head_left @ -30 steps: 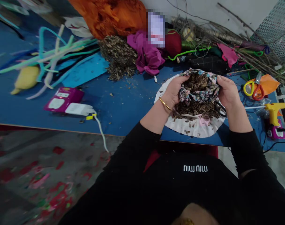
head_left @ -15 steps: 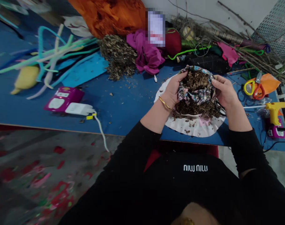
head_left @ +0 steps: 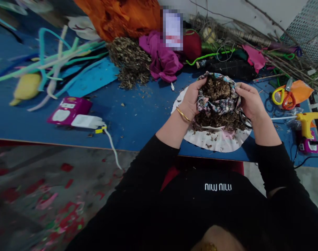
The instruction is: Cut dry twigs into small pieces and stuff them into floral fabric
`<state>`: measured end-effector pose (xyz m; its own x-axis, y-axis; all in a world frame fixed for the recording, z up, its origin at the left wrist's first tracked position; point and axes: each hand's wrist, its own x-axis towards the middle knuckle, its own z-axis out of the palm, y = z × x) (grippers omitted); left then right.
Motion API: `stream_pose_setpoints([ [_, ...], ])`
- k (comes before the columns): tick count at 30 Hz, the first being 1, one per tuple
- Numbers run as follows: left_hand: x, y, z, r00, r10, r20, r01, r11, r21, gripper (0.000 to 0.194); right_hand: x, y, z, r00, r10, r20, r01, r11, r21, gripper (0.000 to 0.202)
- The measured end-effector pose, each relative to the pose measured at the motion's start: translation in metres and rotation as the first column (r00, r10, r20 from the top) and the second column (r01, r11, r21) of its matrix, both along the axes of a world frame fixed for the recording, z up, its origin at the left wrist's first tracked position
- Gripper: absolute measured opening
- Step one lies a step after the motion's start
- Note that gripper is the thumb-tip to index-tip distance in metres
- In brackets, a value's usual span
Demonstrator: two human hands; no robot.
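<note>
A floral cloth pouch [head_left: 218, 107] with brown dried plant bits [head_left: 218, 87] inside is stretched between both hands. My left hand [head_left: 193, 96] grips its left edge, thumb inside the rim and the fingers partly hidden. On the other side my right hand [head_left: 250, 101] pinches the rim between thumb and fingers. Beneath the pouch, a heap of the same dried bits [head_left: 213, 122] lies on a round white cloth [head_left: 213, 143]. A dark ring-shaped handle [head_left: 245, 120] shows beside my right hand; what it belongs to is hidden.
Red-and-yellow-handled scissors [head_left: 283, 98] and a yellow glue gun [head_left: 307, 122] lie to the right. A purple power strip [head_left: 79, 104], foam strips [head_left: 44, 69], another dried heap [head_left: 130, 59] and purple cloth [head_left: 164, 59] are leftward. Twigs [head_left: 276, 52] line the back. The blue table [head_left: 138, 122] ends near my body.
The whole view has shifted very slightly. Both hands keep their hold on the floral cloth pouch, with almost no visible movement.
</note>
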<state>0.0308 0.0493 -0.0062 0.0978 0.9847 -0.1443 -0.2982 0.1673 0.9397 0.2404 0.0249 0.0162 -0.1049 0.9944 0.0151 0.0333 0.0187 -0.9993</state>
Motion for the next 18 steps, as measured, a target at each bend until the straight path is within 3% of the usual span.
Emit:
stream_pose_setpoints([
  [6, 0.002, 0.001, 0.0, 1.0, -0.004, 0.012, 0.005, 1.0, -0.014, 0.032, -0.005, -0.005, 0.001, 0.997, -0.006, 0.08, -0.001, 0.996, 0.087, 0.045],
  [13, 0.001, 0.003, -0.005, 0.992, -0.082, 0.096, 0.088, 0.995, -0.056, 0.035, 0.001, 0.006, -0.007, 1.0, -0.02, -0.02, 0.019, 1.0, -0.02, 0.026],
  [18, 0.003, 0.0, -0.004, 0.999, -0.02, 0.049, 0.021, 1.0, -0.007, 0.038, -0.001, 0.008, -0.015, 0.995, -0.076, -0.066, 0.075, 0.997, -0.024, 0.026],
])
